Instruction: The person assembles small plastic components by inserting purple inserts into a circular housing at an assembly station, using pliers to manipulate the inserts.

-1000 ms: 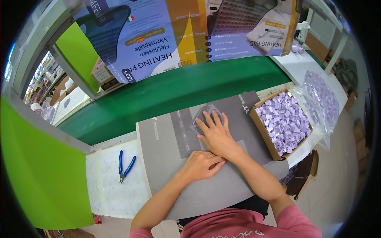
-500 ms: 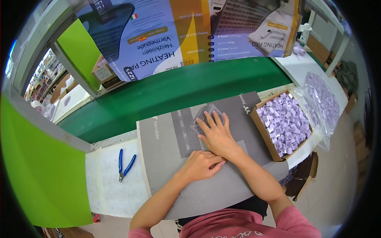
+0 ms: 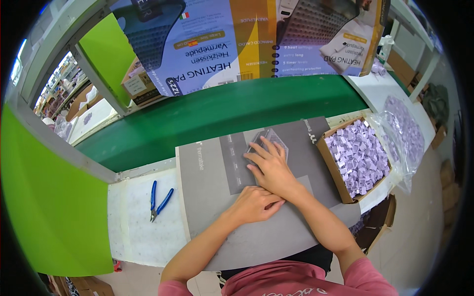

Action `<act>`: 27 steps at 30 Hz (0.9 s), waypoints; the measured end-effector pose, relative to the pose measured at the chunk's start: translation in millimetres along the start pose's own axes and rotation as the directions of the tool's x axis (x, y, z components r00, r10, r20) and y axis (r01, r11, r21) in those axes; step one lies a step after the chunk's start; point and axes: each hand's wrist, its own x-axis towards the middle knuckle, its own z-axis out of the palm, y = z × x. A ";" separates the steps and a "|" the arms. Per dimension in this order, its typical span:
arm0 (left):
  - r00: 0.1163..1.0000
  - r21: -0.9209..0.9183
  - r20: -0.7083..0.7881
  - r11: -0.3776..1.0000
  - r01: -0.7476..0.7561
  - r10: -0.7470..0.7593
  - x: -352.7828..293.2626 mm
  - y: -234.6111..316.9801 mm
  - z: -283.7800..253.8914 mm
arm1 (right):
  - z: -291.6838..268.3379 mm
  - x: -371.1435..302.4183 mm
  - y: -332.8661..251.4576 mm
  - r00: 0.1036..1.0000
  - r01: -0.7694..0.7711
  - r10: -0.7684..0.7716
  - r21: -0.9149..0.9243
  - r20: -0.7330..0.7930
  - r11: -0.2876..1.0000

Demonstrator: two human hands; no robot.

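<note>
A grey printed cardboard sheet [image 3: 212,207] lies on the white bench in front of me. My right hand [image 3: 272,170] rests palm down on its far middle part, fingers spread over a printed picture of a dark device [image 3: 279,141]. My left hand [image 3: 253,204] lies on the same sheet just nearer to me, touching the right wrist. Its fingers are loosely curled and partly hidden by that wrist, with no held object visible. Left of the sheet lies a pair of blue-handled cutting pliers [image 3: 160,201], its handles spread apart.
An open cardboard box [image 3: 337,170] full of small lilac blocks stands right of the sheet. Beyond it, a clear plastic bag [image 3: 402,133] holds more lilac pieces. A green strip [image 3: 237,103] runs behind the bench, under hanging printed cardboard [image 3: 254,39]. A bright green panel [image 3: 54,197] borders the left.
My view has shifted slightly, so the scene sits a little farther right. The fingers of my right hand are slightly more bent. The left hand stays by the right wrist.
</note>
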 end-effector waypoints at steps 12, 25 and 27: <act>0.996 0.017 -0.076 0.999 -0.042 0.044 0.2 -3.4 4.7 | -0.3 1.4 -1.7 0.999 0.017 -0.010 0.163 -0.045 0.987; 0.997 0.031 -0.061 0.999 -0.033 0.035 0.0 -3.9 5.5 | -2.7 2.4 -2.3 0.997 0.046 -0.035 0.181 -0.065 0.982; 0.998 0.029 -0.059 0.999 -0.032 0.034 -0.1 -4.5 5.6 | -2.5 2.4 -2.3 0.997 0.045 -0.034 0.182 -0.065 0.982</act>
